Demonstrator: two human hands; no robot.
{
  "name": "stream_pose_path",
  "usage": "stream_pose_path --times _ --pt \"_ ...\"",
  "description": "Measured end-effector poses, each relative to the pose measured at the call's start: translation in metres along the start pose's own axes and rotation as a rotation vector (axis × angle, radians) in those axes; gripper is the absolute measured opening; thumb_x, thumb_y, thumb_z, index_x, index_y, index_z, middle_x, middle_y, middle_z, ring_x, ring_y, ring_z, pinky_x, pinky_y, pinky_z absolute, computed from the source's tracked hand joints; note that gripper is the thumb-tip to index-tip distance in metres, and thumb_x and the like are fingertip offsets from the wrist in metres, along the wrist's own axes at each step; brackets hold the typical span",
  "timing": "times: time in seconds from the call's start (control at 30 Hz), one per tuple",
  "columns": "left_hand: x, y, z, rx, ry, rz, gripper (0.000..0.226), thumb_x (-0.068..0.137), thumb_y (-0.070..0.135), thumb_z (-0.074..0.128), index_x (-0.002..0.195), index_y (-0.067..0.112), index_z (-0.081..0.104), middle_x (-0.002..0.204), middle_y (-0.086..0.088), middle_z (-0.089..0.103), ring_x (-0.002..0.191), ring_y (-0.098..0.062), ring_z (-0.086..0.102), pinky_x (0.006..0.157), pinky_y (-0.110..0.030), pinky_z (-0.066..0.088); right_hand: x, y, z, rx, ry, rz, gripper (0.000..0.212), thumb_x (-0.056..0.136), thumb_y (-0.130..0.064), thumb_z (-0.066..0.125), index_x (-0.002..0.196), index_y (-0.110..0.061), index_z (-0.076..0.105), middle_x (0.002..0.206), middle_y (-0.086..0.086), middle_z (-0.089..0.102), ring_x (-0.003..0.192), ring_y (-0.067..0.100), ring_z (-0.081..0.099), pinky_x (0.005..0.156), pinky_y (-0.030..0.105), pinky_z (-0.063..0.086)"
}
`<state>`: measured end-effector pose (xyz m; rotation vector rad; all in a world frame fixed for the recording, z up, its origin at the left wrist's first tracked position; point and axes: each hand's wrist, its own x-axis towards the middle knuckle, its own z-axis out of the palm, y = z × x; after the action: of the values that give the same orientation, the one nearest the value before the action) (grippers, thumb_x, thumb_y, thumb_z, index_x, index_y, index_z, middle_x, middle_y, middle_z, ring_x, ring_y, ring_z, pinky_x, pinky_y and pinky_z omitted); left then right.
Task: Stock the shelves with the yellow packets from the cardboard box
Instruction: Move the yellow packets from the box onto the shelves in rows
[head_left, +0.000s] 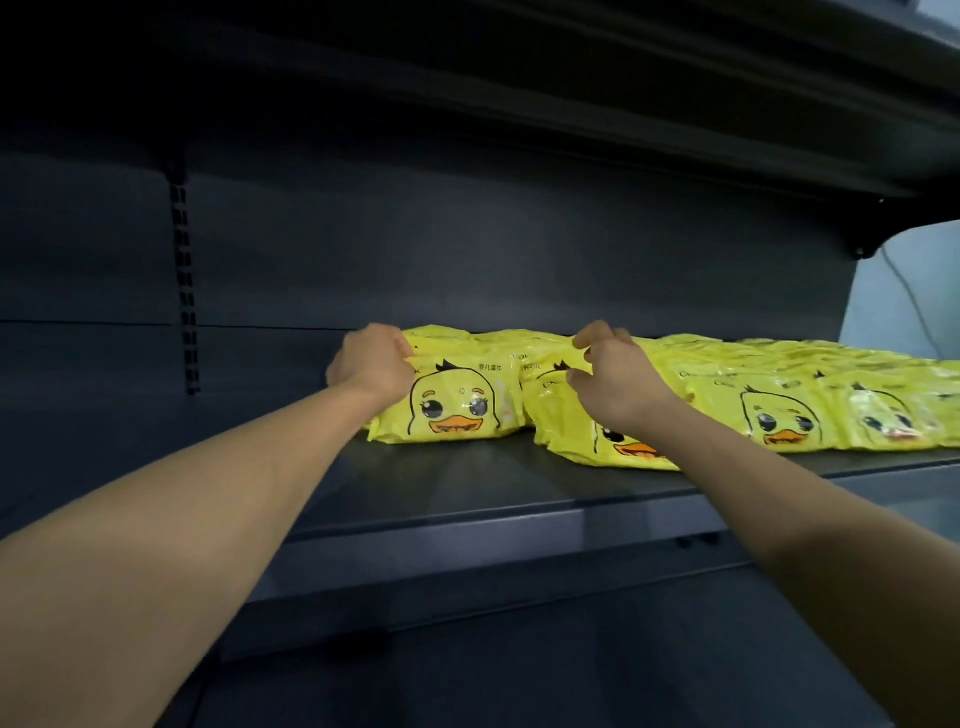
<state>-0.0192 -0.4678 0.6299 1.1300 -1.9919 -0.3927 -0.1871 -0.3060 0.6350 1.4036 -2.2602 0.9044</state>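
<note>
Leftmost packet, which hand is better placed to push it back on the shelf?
Likely the left hand: it already grips the leftmost packet's left edge. The right hand holds the next packet.

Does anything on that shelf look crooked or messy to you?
Slightly. The packet under the right hand sits skewed: its duck face tilts and its front edge juts nearer the shelf lip than the leftmost packet, gripped by the left hand. Nothing looks torn or spilled.
</note>
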Motion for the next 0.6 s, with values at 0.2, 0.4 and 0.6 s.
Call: stream_pose_path --times 0.2,0.4,0.6 --pt "-0.017 0.005 -0.012 0.182 0.058 0.100 0.041 0.084 0.000 0.051 0.120 0.018 0.056 0.125 -0.008 0.050 0.115 -0.029 0.051 0.082 -0.035 0.042 -0.025 0.009 -0.007 0.021 0.025 -0.004 0.048 0.087 -0.022 0.060 0.130 -0.011 0.042 0.131 0.012 0.043 0.121 0.030 0.043 0.097 0.036 0.039" --pt "-0.057 0.029 -0.027 0.225 0.013 0.211 0.040 0.083 0.004 0.058 0.119 0.019 0.054 0.124 -0.006 0.051 0.115 -0.026 0.051 0.086 -0.037 0.046 -0.063 0.015 -0.024 0.079 0.020 -0.038 0.050 0.087 -0.022 0.062 0.131 -0.011 0.043 0.132 0.012 0.042 0.124 0.029 0.040 0.101 0.036 0.037" --pt "-0.122 0.067 -0.016 0.183 -0.134 0.199 0.033 0.086 0.011 0.058 0.117 0.021 0.053 0.119 -0.002 0.058 0.109 -0.024 0.055 0.087 -0.036 0.049 -0.109 0.034 -0.040 0.124 -0.075 -0.053 0.051 0.087 -0.023 0.062 0.132 -0.013 0.041 0.130 0.011 0.045 0.123 0.027 0.044 0.099 0.038 0.041"
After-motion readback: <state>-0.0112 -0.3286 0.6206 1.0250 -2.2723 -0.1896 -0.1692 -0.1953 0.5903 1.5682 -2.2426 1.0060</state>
